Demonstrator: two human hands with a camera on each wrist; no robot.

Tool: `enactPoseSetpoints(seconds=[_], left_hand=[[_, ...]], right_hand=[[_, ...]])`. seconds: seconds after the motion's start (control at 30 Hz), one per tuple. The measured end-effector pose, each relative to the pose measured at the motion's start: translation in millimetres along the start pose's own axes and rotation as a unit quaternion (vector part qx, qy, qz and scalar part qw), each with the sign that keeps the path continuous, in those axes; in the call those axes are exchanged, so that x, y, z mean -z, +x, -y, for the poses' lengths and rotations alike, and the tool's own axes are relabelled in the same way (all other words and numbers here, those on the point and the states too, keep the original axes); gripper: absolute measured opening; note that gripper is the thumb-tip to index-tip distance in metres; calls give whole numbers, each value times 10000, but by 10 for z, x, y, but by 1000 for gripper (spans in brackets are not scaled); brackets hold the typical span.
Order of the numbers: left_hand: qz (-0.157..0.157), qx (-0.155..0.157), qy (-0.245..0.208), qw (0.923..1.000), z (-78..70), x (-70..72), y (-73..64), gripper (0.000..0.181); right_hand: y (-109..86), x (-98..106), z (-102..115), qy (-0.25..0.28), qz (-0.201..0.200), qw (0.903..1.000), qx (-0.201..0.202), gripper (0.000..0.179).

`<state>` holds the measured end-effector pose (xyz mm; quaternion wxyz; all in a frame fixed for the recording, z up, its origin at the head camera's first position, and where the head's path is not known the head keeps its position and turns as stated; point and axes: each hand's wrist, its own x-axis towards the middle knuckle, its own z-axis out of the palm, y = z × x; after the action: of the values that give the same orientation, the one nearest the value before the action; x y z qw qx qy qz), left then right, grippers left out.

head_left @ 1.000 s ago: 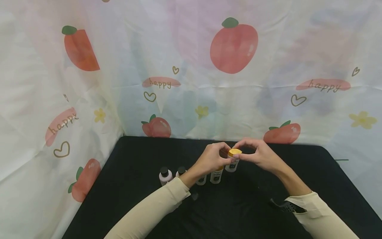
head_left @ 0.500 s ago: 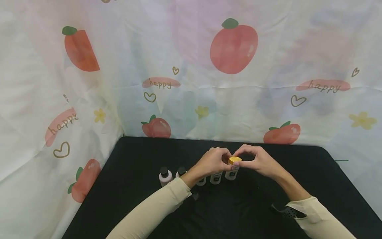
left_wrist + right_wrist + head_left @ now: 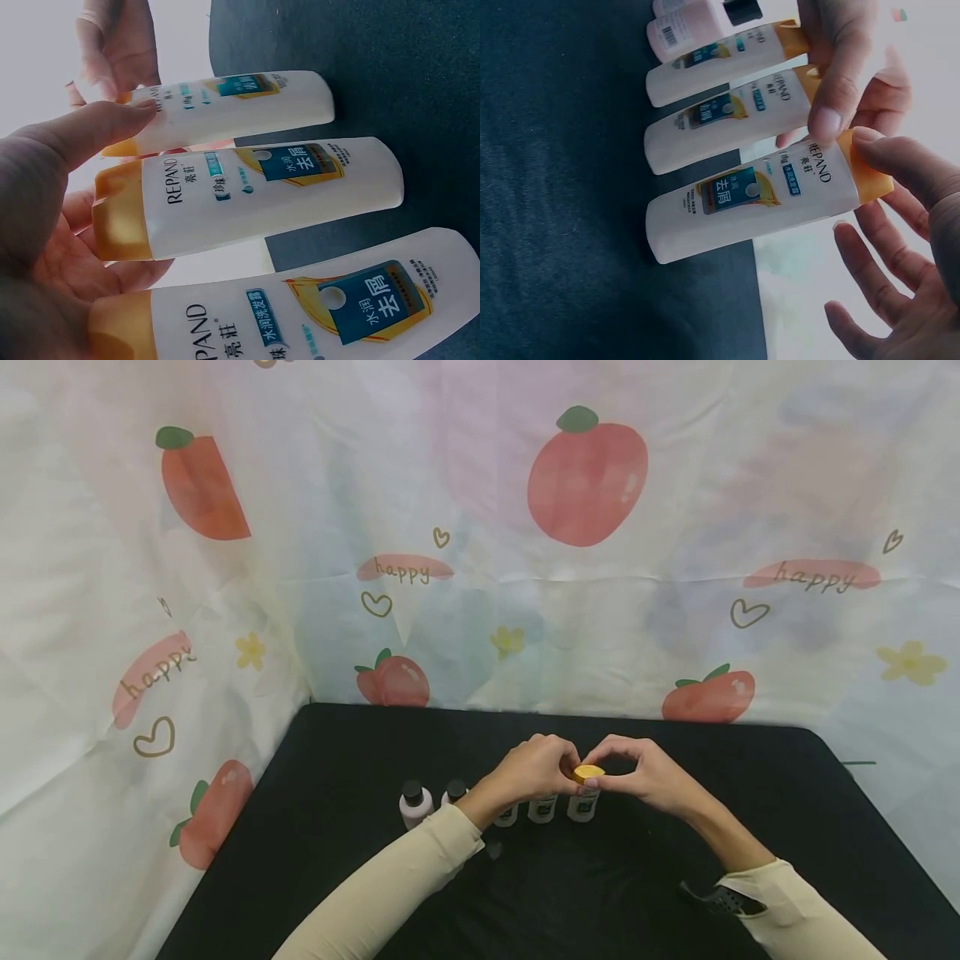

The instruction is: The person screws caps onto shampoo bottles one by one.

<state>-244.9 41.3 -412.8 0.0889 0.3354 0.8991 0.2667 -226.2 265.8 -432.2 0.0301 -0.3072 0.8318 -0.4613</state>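
A white shampoo bottle (image 3: pixel 582 807) with a gold cap stands upright at the right end of a row on the black table. My left hand (image 3: pixel 528 770) and right hand (image 3: pixel 651 770) meet at its top, holding it by the cap and shoulder from either side. In the right wrist view, the right thumb lies on the gold cap (image 3: pixel 871 180) and the left thumb presses beside it. Two matching shampoo bottles, the middle one (image 3: pixel 277 191) and the left one (image 3: pixel 315 319), stand alongside; in the head view the left hand partly hides them.
Two pink bottles with black caps, the outer one (image 3: pixel 415 810) and its neighbour (image 3: pixel 454 793), continue the row leftward, partly behind the left forearm. The black table (image 3: pixel 645 893) ends at a fruit-patterned curtain (image 3: pixel 465 485). A dark strap (image 3: pixel 726 897) is at the right cuff.
Both hands have come down toward the table with the shampoo bottle. Its base now lines up with the bottles beside it, and the hands still hold its top.
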Motion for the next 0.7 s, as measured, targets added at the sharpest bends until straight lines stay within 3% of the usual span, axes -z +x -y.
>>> enactPoseSetpoints(seconds=[0.37, 0.5, 0.7], left_hand=[[152, 6, 332, 9993, -12, 77, -54, 22], [197, -130, -39, 9997, 50, 208, -140, 28], [78, -347, -597, 9976, 196, 401, -347, 33]], right_hand=[[14, 6, 44, -517, 62, 9985, -175, 21], [36, 45, 142, -857, 261, 9954, -327, 23], [104, 120, 301, -1208, 912, 9874, -455, 28]])
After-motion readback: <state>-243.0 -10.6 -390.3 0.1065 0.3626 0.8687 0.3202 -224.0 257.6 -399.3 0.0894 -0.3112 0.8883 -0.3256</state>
